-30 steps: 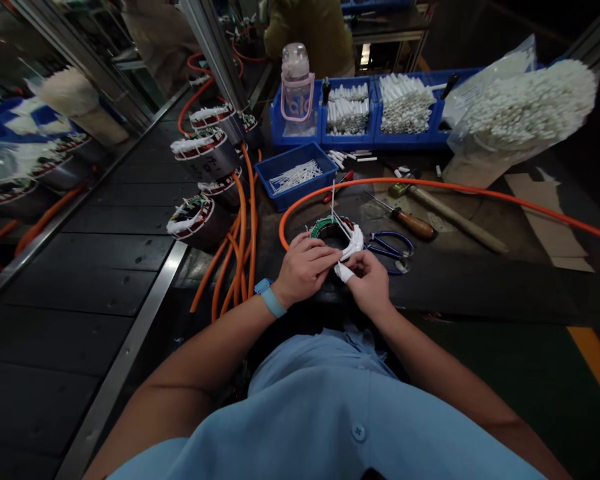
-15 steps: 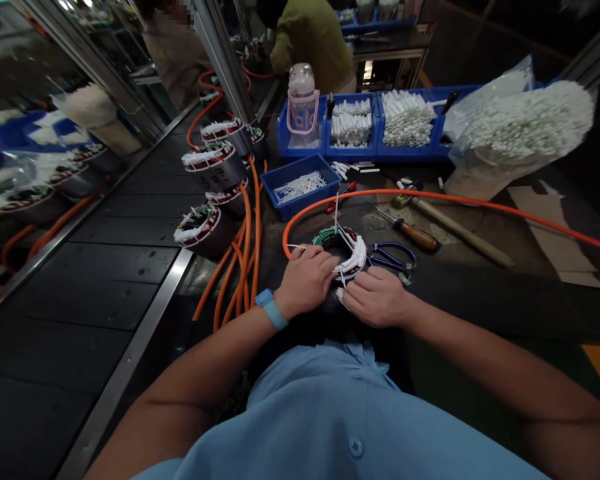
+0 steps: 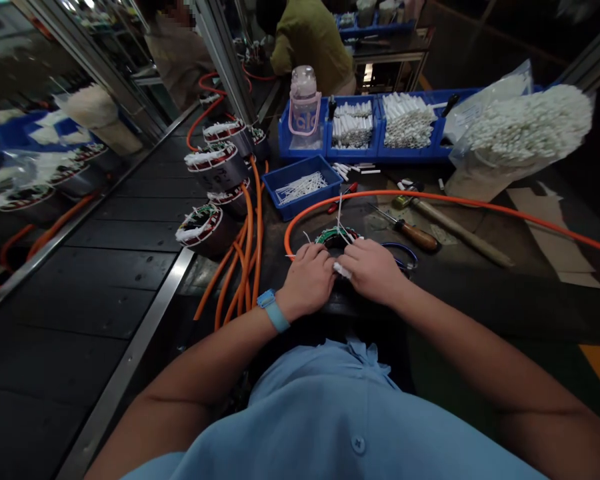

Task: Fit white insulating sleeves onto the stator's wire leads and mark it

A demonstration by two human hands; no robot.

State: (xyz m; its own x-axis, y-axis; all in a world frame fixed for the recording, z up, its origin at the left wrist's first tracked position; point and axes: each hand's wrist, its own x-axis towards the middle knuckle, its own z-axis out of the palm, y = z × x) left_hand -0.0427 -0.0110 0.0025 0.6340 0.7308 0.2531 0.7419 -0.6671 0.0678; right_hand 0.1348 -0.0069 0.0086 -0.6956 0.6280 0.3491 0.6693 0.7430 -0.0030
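Note:
A motor stator (image 3: pixel 329 235) lies on the bench in front of me, its ring partly covered by my hands. Green and red windings show at its far edge, and a thin white cable tie (image 3: pixel 340 212) sticks up from it. My left hand (image 3: pixel 310 277) curls its fingers over the left rim, holding the stator. Fingers closed, my right hand (image 3: pixel 374 270) presses over the right rim; what it pinches is hidden. Between both hands a bit of white wrapped winding (image 3: pixel 342 270) shows. Blue-handled scissors (image 3: pixel 403 250) lie partly behind my right hand.
A blue tray of white cable ties (image 3: pixel 300 190) stands beyond the stator, with an orange hose (image 3: pixel 420 194) curving past. A screwdriver (image 3: pixel 417 235) and hammer (image 3: pixel 463 233) lie to the right. Stacked stators (image 3: pixel 217 170) and a conveyor (image 3: pixel 120 267) are left. Co-workers sit beyond.
My right hand has moved up and inward from the near edge onto the stator's right rim, covering the white winding. My left hand stays nearly in place.

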